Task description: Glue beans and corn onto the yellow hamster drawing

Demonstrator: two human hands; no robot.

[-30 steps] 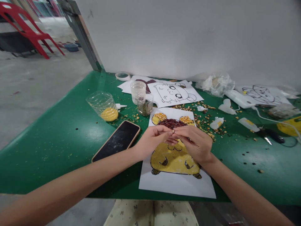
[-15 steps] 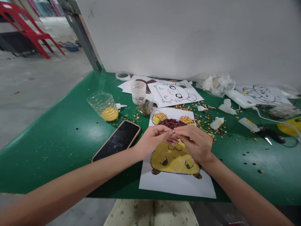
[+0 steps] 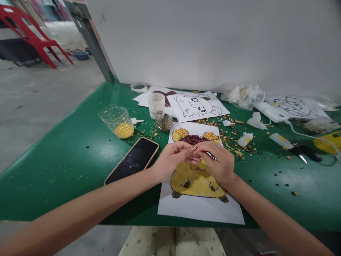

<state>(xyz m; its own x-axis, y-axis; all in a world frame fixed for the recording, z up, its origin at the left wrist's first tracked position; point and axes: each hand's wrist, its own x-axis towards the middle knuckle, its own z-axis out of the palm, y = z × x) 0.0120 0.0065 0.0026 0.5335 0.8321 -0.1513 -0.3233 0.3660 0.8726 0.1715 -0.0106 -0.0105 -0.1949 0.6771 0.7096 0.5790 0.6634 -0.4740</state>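
Observation:
My left hand [image 3: 173, 158] and my right hand [image 3: 217, 160] meet fingertip to fingertip above a sheet with a seed picture [image 3: 194, 183] of a hamster-like animal. Both are pinched closed around something tiny and pale, too small to name. The picture has a yellow grain body, dark red beans on top of the head and corn kernels in the ears. My hands cover the middle of its face. A smartphone [image 3: 132, 160] lies just left of my left wrist.
A tilted plastic container [image 3: 117, 121] of yellow grains and clear cups [image 3: 164, 121] stand behind the phone. Loose seeds [image 3: 234, 138], a glue bottle [image 3: 245, 139], a glue gun [image 3: 271, 112] and outline drawings [image 3: 198, 106] spread across the green table [image 3: 66, 170].
My right hand has shifted slightly left and turned a little at the fingertips. My left hand has barely moved, and the fingertips still meet.

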